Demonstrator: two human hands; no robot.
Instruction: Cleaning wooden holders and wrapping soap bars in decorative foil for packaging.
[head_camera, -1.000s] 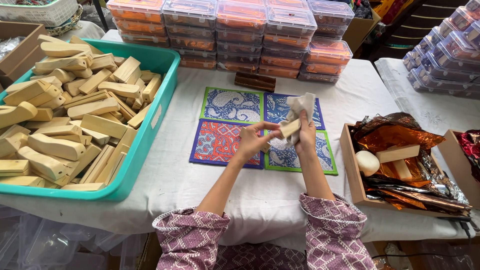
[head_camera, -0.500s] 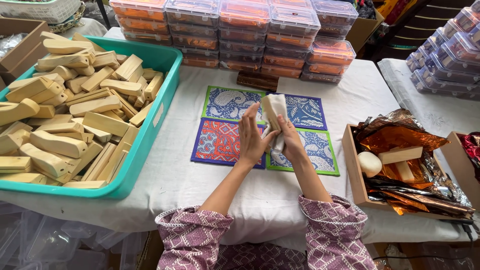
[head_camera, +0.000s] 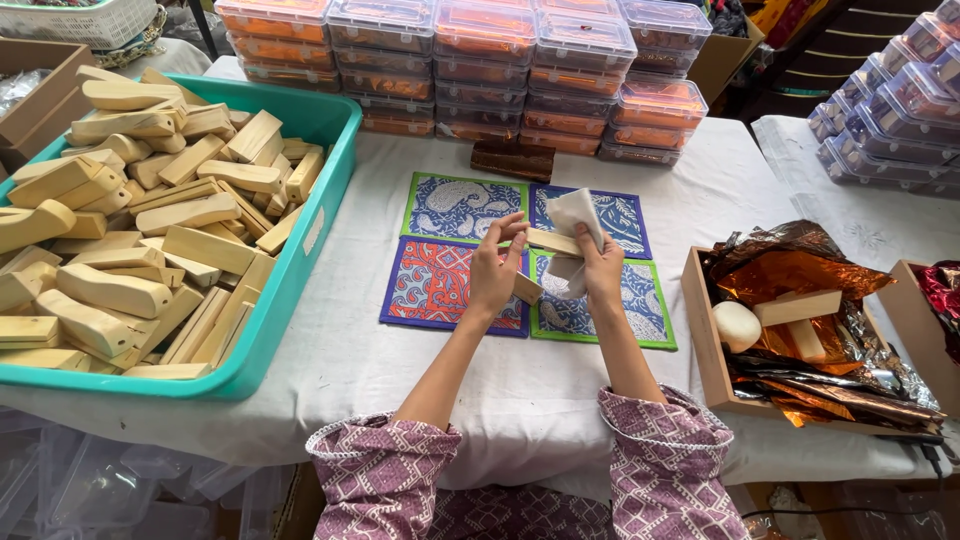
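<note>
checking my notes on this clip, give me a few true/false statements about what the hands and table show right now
1. Both hands hold one wooden piece above the patterned mats. True.
2. The right hand also holds a white cloth. True.
3. The teal bin sits to the person's right. False: it is to the left, full of wooden pieces.
4. The left hand rests flat on the table. False: it is raised, gripping the wood.
5. The box with foil holds only foil. False: wood and a pale rounded object lie in it.

Bright, even light; sharp; wide-angle edges.
</note>
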